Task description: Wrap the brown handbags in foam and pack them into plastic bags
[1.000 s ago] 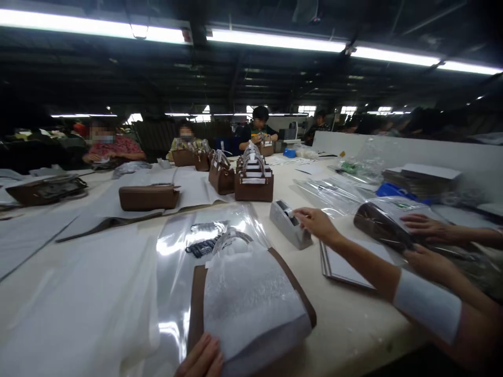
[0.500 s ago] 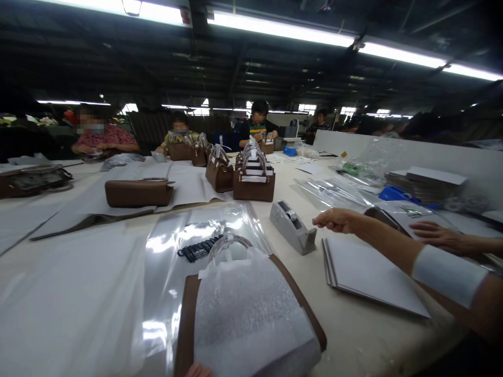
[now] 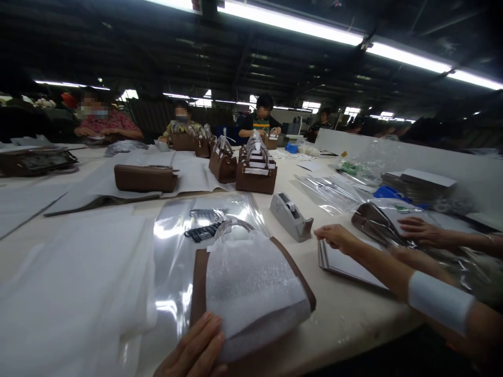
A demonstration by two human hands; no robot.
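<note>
A brown handbag lies in front of me, its face covered with white tissue paper and its handles wrapped in clear film. My left hand rests on the lower left of the paper, fingers stretched out. Off to the right, my right hand has thumb and fingers pinched together beside the cutting end of a grey tape dispenser. Whatever is in that pinch is too small to make out. Beneath the bag is a clear plastic sheet with dark printing.
White boards are stacked under my right forearm. A co-worker's hand lies on another wrapped bag at the right. Brown handbags stand farther back, near a brown bag lying flat. White sheets cover the left.
My left hand has come further into view over the tissue paper. My right hand stays pinched near the dispenser, slightly lower in view. At the right, the co-worker's wrapped bag has shifted left.
</note>
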